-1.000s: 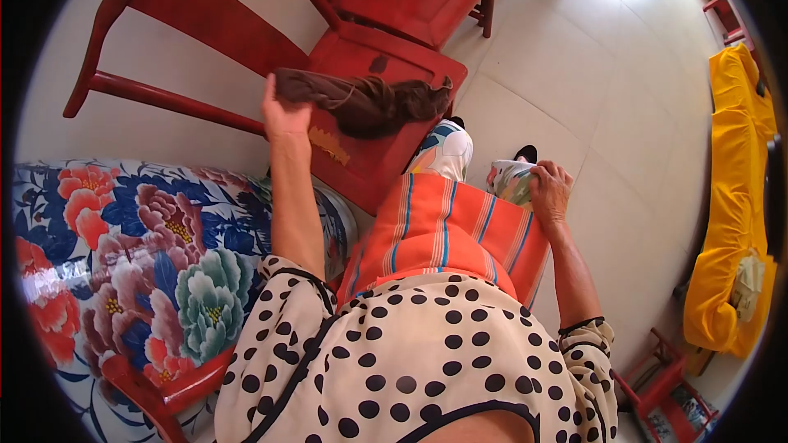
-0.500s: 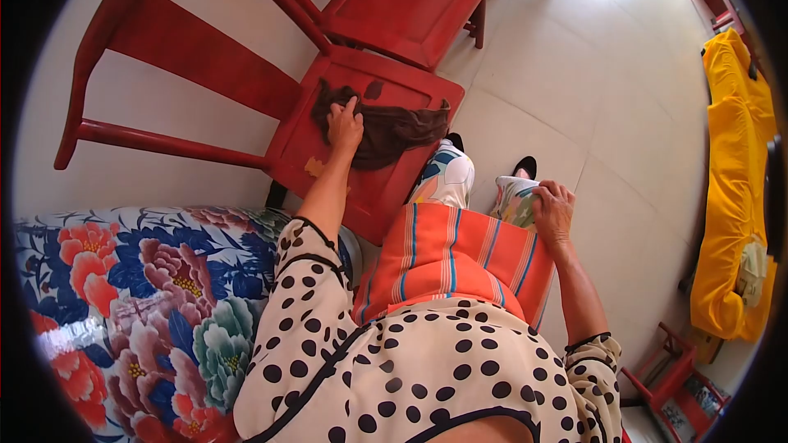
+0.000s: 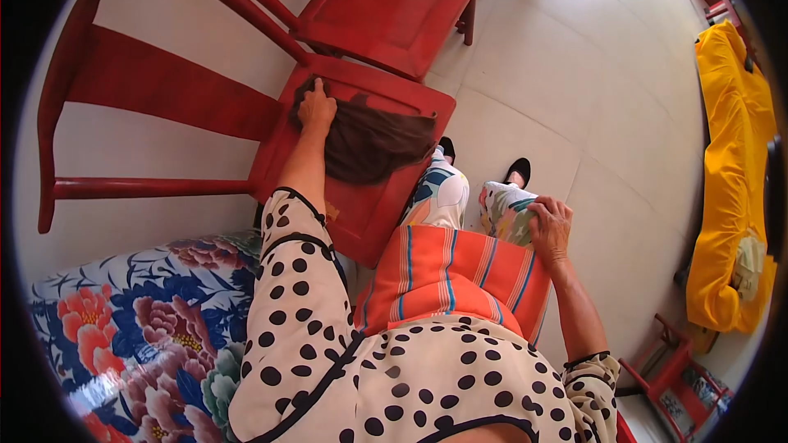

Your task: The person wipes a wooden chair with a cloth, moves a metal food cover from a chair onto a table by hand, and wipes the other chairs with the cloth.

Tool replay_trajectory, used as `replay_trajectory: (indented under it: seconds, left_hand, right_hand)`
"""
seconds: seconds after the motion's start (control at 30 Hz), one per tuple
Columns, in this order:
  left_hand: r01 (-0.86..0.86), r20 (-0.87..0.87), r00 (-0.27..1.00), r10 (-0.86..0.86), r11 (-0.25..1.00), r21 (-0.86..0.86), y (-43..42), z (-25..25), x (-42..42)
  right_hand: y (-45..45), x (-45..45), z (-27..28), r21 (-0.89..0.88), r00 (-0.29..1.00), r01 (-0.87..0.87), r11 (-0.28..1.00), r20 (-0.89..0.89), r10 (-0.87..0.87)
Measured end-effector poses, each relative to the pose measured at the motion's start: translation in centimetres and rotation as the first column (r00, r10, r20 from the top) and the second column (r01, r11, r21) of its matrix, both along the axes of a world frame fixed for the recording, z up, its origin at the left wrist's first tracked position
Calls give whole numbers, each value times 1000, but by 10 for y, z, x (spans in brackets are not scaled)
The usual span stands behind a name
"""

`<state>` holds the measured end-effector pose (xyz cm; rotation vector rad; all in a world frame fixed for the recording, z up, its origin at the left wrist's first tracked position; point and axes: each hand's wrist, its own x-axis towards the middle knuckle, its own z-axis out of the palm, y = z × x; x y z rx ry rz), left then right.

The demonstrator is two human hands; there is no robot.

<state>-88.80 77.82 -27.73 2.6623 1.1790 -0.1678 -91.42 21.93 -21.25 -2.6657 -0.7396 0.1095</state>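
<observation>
Looking through the head view: we have a brown cloth spread in loose folds on the seat of a red chair, under and beside our left hand.
Left hand: ours rests on the cloth's end nearest the backrest, the index finger stretched out along it; we cannot tell whether the other fingers pinch the fabric or only press on it.
Cloth from the fingers: most of it lies to the right of them and lower in the view, toward the seat's front edge.
Long axis: we see it run across the seat, from the backrest side to the front edge by our legs, sloping a little down to the right.
Nearer hand: the left, touching the cloth; our right is well apart from it.
Right hand: ours rests on the patterned trousers by the knee, fingers bent; we cannot tell whether they grip any fabric.
Lap: an orange striped apron covers our thighs.
Around us: a second red chair stands beyond the first, a floral cover lies at our left, and yellow fabric hangs across the tiled floor.
</observation>
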Motion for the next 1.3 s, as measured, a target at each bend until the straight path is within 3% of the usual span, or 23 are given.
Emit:
replay_trajectory:
  seconds: [0.43, 0.73, 1.03, 1.3]
  left_hand:
    - [123, -114, 987, -112, 987, 100, 17, 15, 13]
    - [199, -203, 966, -161, 962, 188, 30, -7, 3]
    - [98, -214, 974, -70, 987, 124, 9, 14, -67]
    - [-207, -156, 962, 224, 971, 118, -7, 4, -147]
  right_hand:
    - [2, 1, 2, 4, 1000, -23, 1000, 9, 23]
    - [-4, -3, 1, 50, 1000, -3, 999, 28, 2]
    - [-5, -2, -1, 83, 1000, -19, 996, -19, 20]
    - [-8, -4, -3, 97, 999, -32, 995, -22, 34]
